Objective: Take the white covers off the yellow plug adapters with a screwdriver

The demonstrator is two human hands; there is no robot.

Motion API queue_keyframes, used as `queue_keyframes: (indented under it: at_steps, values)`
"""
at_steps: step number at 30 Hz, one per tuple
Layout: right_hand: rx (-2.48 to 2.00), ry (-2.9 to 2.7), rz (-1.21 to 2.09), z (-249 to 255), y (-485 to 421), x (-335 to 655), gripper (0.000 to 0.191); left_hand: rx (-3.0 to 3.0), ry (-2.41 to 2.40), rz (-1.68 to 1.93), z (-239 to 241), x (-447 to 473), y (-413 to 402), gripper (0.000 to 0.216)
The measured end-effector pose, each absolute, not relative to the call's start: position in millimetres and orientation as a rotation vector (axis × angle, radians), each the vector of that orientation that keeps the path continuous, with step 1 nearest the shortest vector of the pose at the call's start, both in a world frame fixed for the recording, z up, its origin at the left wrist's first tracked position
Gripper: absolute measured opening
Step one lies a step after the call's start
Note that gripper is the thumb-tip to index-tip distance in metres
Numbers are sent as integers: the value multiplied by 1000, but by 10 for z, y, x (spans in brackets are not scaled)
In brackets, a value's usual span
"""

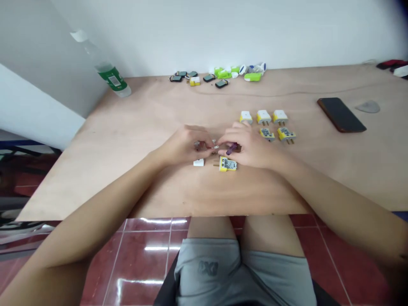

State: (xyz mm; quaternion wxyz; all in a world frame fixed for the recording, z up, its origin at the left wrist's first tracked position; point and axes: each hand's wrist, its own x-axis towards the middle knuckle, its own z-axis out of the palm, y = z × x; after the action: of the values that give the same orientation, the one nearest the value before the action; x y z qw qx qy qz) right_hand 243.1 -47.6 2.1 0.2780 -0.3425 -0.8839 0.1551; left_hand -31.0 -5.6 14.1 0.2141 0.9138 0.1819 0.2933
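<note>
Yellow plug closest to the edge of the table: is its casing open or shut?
Open: the yellow plug lies with its grey inner compartments uncovered.

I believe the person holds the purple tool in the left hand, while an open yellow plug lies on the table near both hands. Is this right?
Not quite: the head view shows the purple tool in the right hand, not the left hand. An open yellow plug does lie on the table near both hands.
</note>
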Motion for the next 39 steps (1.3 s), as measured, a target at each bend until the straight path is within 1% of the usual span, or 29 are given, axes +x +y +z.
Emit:
queue_keyframes:
  at_steps: [5,11,15,18,27,32,36,39]
  values:
    - [-910,-2357,416,-1,-452,2404,19,2541,544,756,131,-286,-61,17]
    - [-889,-2389,457,-24,-431,2392,16,2546,561,718,129,-246,-75,19]
    - [-906,-2421,397,-40,-418,2369,17,2526,557,733,120,-263,-53,19]
    - [-900,-2426,370,-47,-412,2368,21,2524,532,739,127,-287,-36,16]
    - [-876,-2410,339,-78,-411,2368,21,2486,486,751,153,-281,-58,5]
    - [-923,-2391,320,-15,-403,2385,22,2511,524,819,148,-291,-31,5]
    - [-949,-2412,284,34,-400,2425,23,2582,601,900,128,-299,14,10]
    - [-941,-2461,282,14,-414,2414,22,2604,648,879,109,-292,19,12]
